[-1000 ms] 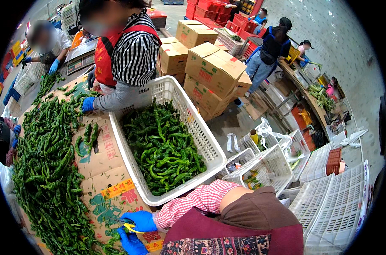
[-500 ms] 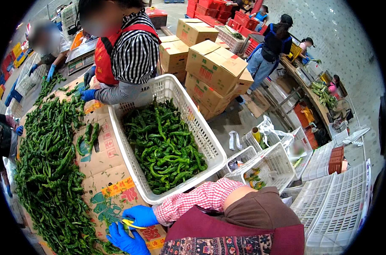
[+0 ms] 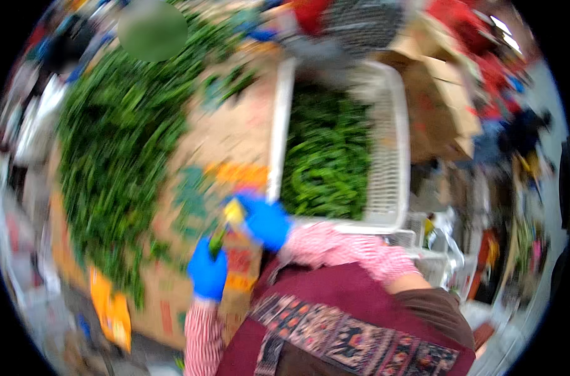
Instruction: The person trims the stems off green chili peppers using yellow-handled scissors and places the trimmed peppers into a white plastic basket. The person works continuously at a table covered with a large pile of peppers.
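My left hand (image 3: 208, 271), in a blue glove, is closed on a green pepper (image 3: 216, 243) that pokes up from the fingers. Just to its right and higher, my right hand (image 3: 266, 220), also blue-gloved, grips a small yellow object (image 3: 234, 213); blur hides its exact kind. Both hands are over the printed cardboard (image 3: 172, 276) covering the work surface. A long heap of green peppers (image 3: 119, 131) spreads across the left of it. Beyond my right forearm stands a white plastic crate (image 3: 385, 219), partly filled with green peppers (image 3: 326, 163).
Across the surface, a person in striped clothing (image 3: 363, 28) stands beside the crate. Cardboard boxes (image 3: 432, 106) are stacked to the right. More white crates (image 3: 435, 266) sit at my right side. A yellow-orange sheet (image 3: 111, 307) hangs at the near left edge.
The view has swung left and blurred. My left hand, earlier fingers-out beside the yellow object, now holds a green pepper. My right hand keeps the yellow object; the hands are farther apart.
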A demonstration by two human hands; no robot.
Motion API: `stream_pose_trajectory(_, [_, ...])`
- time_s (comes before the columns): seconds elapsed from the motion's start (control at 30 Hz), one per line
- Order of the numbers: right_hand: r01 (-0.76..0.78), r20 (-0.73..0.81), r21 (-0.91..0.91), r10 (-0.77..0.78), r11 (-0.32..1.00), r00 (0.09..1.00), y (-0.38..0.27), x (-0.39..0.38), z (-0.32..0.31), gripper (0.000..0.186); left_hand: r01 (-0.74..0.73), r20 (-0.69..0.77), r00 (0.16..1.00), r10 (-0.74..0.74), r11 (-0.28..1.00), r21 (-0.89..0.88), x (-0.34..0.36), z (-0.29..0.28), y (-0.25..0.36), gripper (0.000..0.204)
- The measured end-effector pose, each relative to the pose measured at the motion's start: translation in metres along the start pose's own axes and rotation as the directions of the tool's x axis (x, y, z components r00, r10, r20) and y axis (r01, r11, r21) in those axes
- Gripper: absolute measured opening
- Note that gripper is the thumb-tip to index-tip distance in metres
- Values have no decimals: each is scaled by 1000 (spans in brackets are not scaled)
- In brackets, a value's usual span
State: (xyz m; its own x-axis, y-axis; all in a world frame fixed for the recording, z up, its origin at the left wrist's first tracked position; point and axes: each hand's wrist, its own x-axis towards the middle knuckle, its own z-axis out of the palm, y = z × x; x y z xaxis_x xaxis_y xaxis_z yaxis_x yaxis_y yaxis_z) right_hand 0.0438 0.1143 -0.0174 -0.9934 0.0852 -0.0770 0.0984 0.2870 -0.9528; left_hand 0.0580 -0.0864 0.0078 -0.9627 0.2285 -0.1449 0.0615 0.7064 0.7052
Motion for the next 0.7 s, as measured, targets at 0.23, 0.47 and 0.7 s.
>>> stream_pose_trajectory(0.23, [-185,389,-216,258,959,884,-31,-11,-13,65,390,233,920,-315,677,-624,0,-18,-64,30])
stream_pose_trajectory(0.47, [-64,630,-180,165,982,759,-30,-11,-7,76,390,206,921,-331,785,-482,-16,-11,-50,31])
stream_pose_trajectory(0.7, [-160,445,3,142,987,884,11,-7,16,40,294,-68,954,-291,955,39,5,-35,-77,32])
